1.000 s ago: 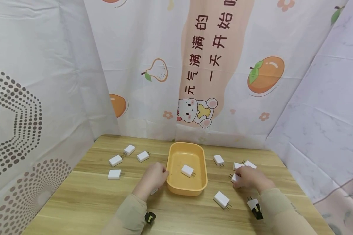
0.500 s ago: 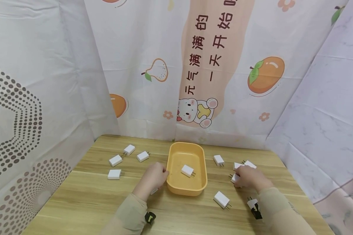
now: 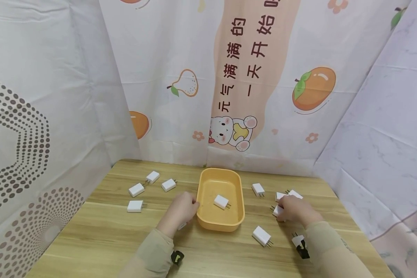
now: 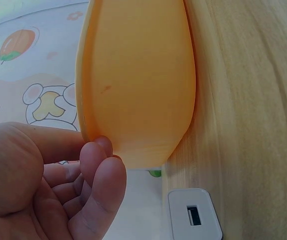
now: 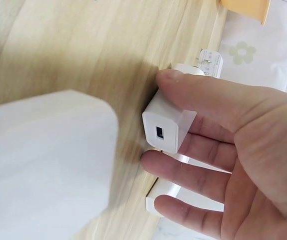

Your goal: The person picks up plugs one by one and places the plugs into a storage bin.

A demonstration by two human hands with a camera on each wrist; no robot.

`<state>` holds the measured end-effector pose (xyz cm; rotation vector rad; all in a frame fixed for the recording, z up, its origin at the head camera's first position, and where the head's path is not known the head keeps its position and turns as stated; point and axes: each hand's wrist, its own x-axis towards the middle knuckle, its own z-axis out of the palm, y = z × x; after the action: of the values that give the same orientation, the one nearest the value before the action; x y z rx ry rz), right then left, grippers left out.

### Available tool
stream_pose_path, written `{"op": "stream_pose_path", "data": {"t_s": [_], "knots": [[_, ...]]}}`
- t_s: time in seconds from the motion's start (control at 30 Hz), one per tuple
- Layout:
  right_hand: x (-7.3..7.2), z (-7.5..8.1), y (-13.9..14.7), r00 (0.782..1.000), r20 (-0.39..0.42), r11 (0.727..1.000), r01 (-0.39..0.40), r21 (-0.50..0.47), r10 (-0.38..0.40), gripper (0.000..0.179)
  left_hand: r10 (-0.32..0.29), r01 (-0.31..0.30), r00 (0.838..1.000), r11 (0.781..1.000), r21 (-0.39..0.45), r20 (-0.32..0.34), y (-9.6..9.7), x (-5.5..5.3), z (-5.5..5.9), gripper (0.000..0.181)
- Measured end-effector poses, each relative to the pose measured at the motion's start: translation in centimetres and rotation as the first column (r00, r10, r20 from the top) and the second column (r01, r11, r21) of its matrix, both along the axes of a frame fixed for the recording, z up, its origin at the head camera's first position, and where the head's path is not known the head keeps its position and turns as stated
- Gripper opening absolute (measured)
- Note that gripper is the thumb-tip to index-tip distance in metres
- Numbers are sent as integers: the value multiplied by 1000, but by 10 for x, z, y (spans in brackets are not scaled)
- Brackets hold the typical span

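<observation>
A yellow-orange plastic tray stands mid-table with one white plug charger lying in it. My left hand pinches the tray's left rim between thumb and fingers, as the left wrist view shows close up. Over on the right, my right hand holds another white charger low over the table, thumb on one side and fingers on the other. Its USB port faces the right wrist camera, and its prongs point left in the head view. The hand covers part of this charger.
Several white chargers lie left of the tray, including one near the back. More lie right: a charger in front, a charger behind, and others close around my right hand. A printed curtain hangs behind the table.
My right hand's fingers have shifted very slightly at the charger. The left hand and the tray have stayed still.
</observation>
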<state>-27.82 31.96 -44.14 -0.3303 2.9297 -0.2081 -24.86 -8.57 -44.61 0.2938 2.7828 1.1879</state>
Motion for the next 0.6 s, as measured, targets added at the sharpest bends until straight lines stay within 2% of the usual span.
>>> {"op": "stream_pose_path", "data": {"t_s": [0.17, 0.3, 0.5, 0.6], "knots": [[-2, 6, 1, 1000, -15, 999, -16, -33, 16, 25, -1, 1, 1000, 1000, 1, 0, 0, 0, -1, 24], [-5, 17, 0, 999, -26, 996, -40, -74, 38, 19, 2, -2, 1000, 1000, -1, 7, 0, 0, 0, 24], [-9, 41, 0, 998, -24, 993, -62, -99, 60, 22, 3, -3, 1000, 1000, -10, 2, 0, 0, -1, 25], [-10, 58, -1, 997, -35, 992, -77, -97, 74, 24, -5, 4, 1000, 1000, -16, -13, 0, 1, -1, 26]]}}
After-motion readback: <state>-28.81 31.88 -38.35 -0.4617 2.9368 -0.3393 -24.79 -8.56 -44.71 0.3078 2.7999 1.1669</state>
